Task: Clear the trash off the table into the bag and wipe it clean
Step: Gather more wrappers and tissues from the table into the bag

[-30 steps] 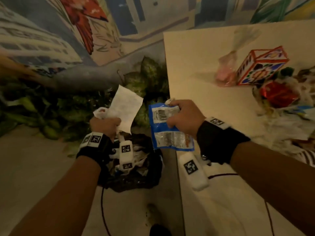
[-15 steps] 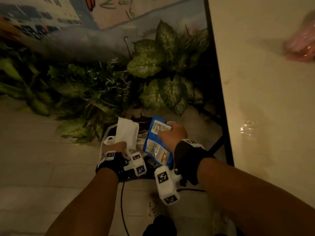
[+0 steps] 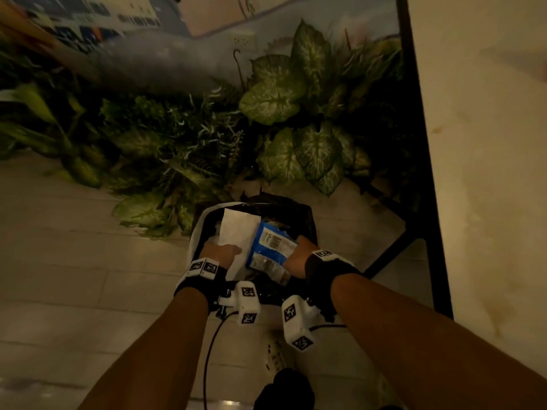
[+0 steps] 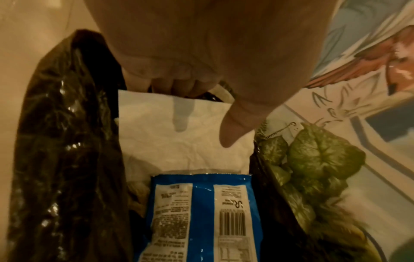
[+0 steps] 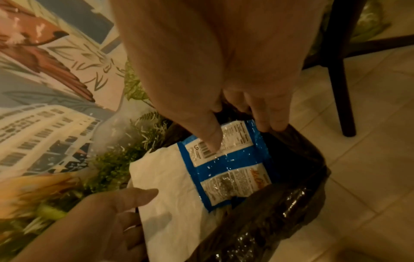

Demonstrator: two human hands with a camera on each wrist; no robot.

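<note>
The left hand (image 3: 220, 254) has its grip curled on a white paper napkin (image 3: 236, 232), thumb on top. The right hand (image 3: 299, 255) seems to pinch a blue snack wrapper (image 3: 268, 247), though its fingers are partly hidden. Both pieces sit inside the black trash bag (image 3: 305, 217) on the floor, beside the worktop (image 3: 479, 173) and leafy plants (image 3: 296, 113).

- On the blue wrapper (image 4: 201, 218), lower centre of the left wrist view, a barcode and white panels of fine print are seen; the print is too small to be read.
- Beside that barcode a large mark resembling "SR" is printed, turned sideways; it cannot be read with certainty.
- In the head view, square black-and-white coded markers are carried on the wrist bands (image 3: 204, 267); no letters are shown on them.
</note>
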